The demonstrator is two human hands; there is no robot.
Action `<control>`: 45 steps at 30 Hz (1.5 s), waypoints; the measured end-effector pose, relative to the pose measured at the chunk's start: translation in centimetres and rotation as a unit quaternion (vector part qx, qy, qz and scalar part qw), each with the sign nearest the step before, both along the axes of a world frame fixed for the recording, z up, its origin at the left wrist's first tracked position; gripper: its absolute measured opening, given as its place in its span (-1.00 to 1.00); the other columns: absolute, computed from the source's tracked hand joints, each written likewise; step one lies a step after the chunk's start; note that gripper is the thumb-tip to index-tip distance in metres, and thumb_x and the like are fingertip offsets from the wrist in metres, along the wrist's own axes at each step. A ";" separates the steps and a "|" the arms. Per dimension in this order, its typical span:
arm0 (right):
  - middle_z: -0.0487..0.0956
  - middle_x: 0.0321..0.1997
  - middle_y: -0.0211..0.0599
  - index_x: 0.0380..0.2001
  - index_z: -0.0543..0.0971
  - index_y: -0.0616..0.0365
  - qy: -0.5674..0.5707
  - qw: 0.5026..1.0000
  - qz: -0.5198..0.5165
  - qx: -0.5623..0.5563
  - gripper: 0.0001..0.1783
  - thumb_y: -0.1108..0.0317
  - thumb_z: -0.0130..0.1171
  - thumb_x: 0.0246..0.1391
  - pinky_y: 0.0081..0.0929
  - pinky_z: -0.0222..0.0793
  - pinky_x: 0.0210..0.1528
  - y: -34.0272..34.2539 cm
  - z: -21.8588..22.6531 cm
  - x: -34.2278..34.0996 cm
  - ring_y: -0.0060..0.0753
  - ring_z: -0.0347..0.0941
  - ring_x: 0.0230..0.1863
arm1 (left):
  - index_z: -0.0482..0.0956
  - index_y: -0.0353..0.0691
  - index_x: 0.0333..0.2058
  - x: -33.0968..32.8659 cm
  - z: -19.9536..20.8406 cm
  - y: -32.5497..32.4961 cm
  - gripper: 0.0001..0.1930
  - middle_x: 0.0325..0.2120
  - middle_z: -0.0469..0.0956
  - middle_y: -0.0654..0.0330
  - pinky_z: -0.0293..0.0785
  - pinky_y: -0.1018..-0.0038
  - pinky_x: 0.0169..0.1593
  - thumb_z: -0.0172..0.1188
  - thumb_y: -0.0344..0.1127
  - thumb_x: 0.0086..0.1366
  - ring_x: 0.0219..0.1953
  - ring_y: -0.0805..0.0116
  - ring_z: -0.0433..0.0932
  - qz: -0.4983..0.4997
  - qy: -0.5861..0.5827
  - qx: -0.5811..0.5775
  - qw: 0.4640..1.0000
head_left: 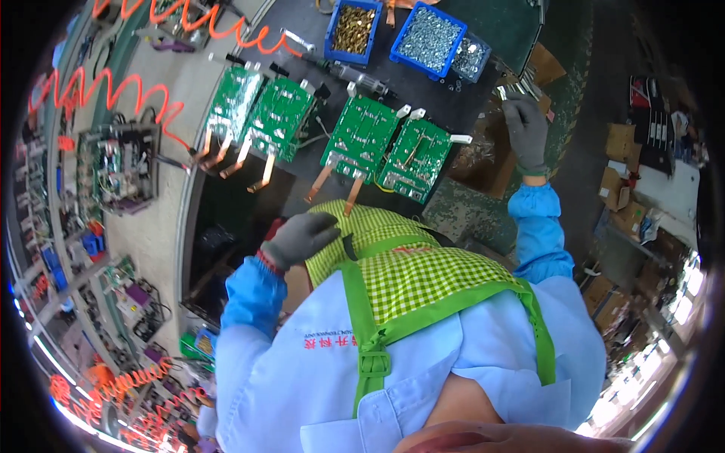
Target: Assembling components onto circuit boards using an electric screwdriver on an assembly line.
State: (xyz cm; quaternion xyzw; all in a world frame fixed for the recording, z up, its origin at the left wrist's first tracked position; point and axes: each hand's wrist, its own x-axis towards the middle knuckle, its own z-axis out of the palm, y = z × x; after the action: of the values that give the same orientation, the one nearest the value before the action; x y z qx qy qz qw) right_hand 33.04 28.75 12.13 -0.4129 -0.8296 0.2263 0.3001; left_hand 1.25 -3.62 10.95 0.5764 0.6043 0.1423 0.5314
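1. The person's right hand (526,130), in a grey glove, reaches to the upper right of the frame, its fingertips at some shiny metal pieces (531,79); from here I cannot tell whether the fingers are clamped on one.
2. The left hand (300,240), gloved in grey too, is left of centre, just in front of the checked green apron (423,279). Its fingers bend loosely, but the palm is hidden, so I cannot tell whether they are apart or together.
3. Four green circuit boards (362,134) lie in a slanting row on the dark bench (423,92), upper middle of the frame, with copper strips (317,184) jutting from the lower ends of several.
4. Above them, near the top edge, stand a blue bin of brass-coloured parts (352,32) and a wider one of silvery parts (428,39); a smaller tray sits just beside the latter.
5. Orange coiled hoses (113,92) stretch across the upper left.
6. An open cardboard box (495,162) stands below the right hand's fingertips.
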 end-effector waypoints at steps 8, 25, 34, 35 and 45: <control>0.49 -0.33 -0.21 -0.42 0.52 0.16 -0.021 0.993 0.102 -0.049 -0.79 0.23 0.17 -0.01 -0.29 0.36 -0.25 3.1 -2.9 -2.7 -0.10 0.43 -0.28 | 0.47 -0.38 -0.20 -0.5 6.5 16.7 -0.76 -0.40 0.51 0.04 0.42 0.43 -0.29 0.09 -0.38 0.18 -0.38 0.28 0.51 0.165 -0.080 0.158 0.970; 0.45 -0.34 -0.18 -0.41 0.49 0.16 -0.127 0.982 0.040 -0.134 -0.85 0.31 0.10 -0.02 -0.25 0.33 -0.25 1.3 -6.6 11.7 -0.07 0.38 -0.28 | 0.16 -0.03 0.18 -8.5 -15.6 40.4 -0.30 0.01 0.27 -0.26 0.32 0.22 0.11 0.16 -0.37 0.01 0.02 -0.20 0.34 -0.051 0.406 0.124 0.904; 0.46 -0.36 -0.21 -0.43 0.48 0.17 -0.103 0.981 0.055 -0.157 -0.83 0.29 0.13 -0.03 -0.26 0.33 -0.23 2.2 -6.6 9.5 -0.08 0.39 -0.28 | 0.55 -0.14 -0.27 -10.7 -14.7 40.5 -0.80 -0.41 0.54 -0.05 0.43 0.20 -0.14 0.16 -0.37 0.06 -0.20 -0.04 0.51 -0.028 0.301 0.161 0.939; 0.47 -0.36 -0.22 -0.44 0.47 0.16 -0.094 0.984 0.058 -0.138 -0.82 0.27 0.14 -0.03 -0.26 0.34 -0.22 2.6 -6.3 8.9 -0.08 0.39 -0.27 | 0.55 -0.14 -0.27 -10.8 -14.4 40.8 -0.80 -0.41 0.54 -0.05 0.43 0.20 -0.14 0.16 -0.37 0.06 -0.20 -0.04 0.51 -0.020 0.306 0.167 0.937; 0.46 -0.31 -0.26 -0.38 0.49 0.11 -0.090 0.967 0.234 -0.035 -0.81 0.25 0.13 -0.03 -0.27 0.36 -0.23 11.5 -5.2 -0.1 -0.14 0.41 -0.24 | 0.56 -0.12 -0.29 -11.7 -13.5 40.1 -0.81 -0.37 0.54 -0.04 0.43 0.16 -0.19 0.05 -0.25 0.16 -0.26 -0.06 0.52 0.149 0.286 0.214 0.922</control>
State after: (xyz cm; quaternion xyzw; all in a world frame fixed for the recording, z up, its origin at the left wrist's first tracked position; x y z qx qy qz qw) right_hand 32.98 40.28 6.95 -0.2360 -0.9182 0.2813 0.1484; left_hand -10.47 36.48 -2.51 0.5959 0.7646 0.1745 0.1730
